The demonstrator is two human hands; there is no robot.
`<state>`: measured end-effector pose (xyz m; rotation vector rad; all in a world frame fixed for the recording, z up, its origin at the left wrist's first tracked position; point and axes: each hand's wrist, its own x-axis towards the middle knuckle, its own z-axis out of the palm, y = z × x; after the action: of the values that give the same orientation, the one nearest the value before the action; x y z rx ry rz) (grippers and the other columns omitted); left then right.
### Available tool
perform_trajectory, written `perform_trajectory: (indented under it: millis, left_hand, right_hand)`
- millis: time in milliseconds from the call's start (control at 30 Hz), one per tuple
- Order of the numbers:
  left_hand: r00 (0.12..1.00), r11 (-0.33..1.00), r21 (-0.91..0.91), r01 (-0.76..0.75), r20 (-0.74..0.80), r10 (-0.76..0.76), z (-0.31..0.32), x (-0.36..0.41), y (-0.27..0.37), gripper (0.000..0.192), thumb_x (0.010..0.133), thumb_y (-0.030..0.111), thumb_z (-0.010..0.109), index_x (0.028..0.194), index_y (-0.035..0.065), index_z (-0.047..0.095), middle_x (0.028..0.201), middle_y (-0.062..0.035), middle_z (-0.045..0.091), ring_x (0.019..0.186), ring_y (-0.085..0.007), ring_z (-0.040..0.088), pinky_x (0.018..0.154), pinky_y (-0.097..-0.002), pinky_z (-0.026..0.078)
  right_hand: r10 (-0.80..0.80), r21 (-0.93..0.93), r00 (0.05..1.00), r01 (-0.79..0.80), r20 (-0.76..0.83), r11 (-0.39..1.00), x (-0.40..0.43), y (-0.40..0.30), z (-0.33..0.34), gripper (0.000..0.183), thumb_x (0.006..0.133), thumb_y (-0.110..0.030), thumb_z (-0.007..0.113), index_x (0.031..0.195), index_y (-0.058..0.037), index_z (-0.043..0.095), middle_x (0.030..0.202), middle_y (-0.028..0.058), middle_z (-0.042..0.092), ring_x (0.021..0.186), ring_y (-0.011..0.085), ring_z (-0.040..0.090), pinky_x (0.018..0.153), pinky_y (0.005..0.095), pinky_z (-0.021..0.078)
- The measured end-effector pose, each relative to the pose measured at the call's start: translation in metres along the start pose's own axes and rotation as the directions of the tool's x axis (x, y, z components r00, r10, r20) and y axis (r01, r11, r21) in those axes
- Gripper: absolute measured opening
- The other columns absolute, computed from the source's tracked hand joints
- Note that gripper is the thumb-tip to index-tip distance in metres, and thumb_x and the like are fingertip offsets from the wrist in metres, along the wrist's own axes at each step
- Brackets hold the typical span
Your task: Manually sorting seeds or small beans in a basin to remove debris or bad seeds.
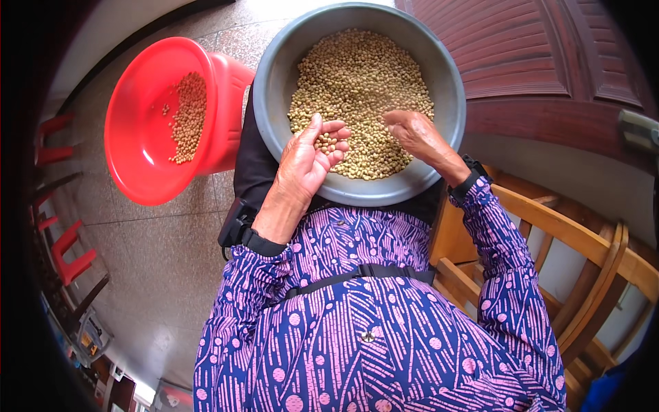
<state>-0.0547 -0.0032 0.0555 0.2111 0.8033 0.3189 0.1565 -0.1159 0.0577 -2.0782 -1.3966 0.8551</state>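
A wide grey basin (275, 62) rests on my lap, holding a broad heap of pale dried soybeans (360, 67). My left hand (304, 165) is turned palm up over the near left part of the heap. A small handful of beans (325, 143) lies cupped in its bent fingers. Across from it, my right hand (425, 139) hangs over the right side of the beans, back upward and fingers curled inward. Its fingertips are blurred and partly hidden, so whether beans are between them is unclear.
To the left stands a red plastic tub (134, 129) with a smaller pile of soybeans (188, 123) along its right side. Red plastic stools (72, 255) are farther left on the speckled floor (154, 257). A wooden chair (561, 221) is close by my right arm, below a dark red panelled door (509, 51).
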Motion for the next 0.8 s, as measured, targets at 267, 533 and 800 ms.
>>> perform_trajectory:
  millis: [267,533,800]
  left_hand:
    - [0.974,0.891,0.397,-0.222,0.047,0.222,0.004,-0.023,0.035,0.028,0.1,0.028,0.053,0.096,0.0005,0.059,0.063,0.0071,0.038,0.046,-0.0002,0.029,0.037,-0.0152,0.021]
    - [0.919,0.794,0.5,-0.345,0.008,0.394,-0.001,-0.024,0.044,0.027,0.1,0.028,0.054,0.096,0.0027,0.062,0.061,0.0106,0.033,0.047,0.0015,0.026,0.04,-0.0165,0.015]
    - [0.869,0.245,0.895,-0.372,0.243,0.432,-0.01,0.04,0.049,0.027,0.09,0.022,0.056,0.081,-0.0009,0.068,0.064,-0.0098,0.059,0.064,-0.0243,0.059,0.059,-0.0389,0.043]
  right_hand:
    - [0.125,-0.16,0.903,-0.064,0.411,0.985,-0.003,0.002,0.031,0.021,0.085,-0.012,0.052,0.099,0.0034,0.052,0.088,0.0275,0.058,0.086,0.0414,0.059,0.074,0.0494,0.0429]
    - [0.126,0.746,0.954,-0.291,0.272,0.598,0.031,-0.049,0.024,0.07,0.089,-0.017,0.058,0.147,0.0033,0.024,0.143,0.0282,0.035,0.126,0.0316,0.048,0.103,0.0381,0.045]
    - [0.186,0.323,0.967,-0.234,0.172,0.917,0.032,-0.009,0.005,0.034,0.085,-0.01,0.052,0.113,0.0058,0.064,0.104,0.0191,0.068,0.098,0.0272,0.067,0.086,0.0352,0.0522]
